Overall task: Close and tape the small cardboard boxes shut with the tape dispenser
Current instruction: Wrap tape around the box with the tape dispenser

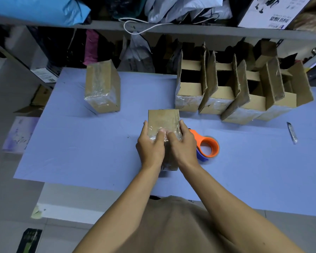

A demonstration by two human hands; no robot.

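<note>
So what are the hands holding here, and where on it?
Both the left hand and right hand grip the taped box by its near end.

Small utility knife (pixel 292 132) lying near right edge of the blue-covered table (pixel 80 143); shelf (pixel 171 29) beyond far edge, crowded with plastic bags (pixel 181 8); white cord (pixel 135 27) dangling over its lip.

Matt brown cardboard box (pixel 163 119) under glossy clear tape (pixel 164 133); smooth lilac table (pixel 80 143).
</note>
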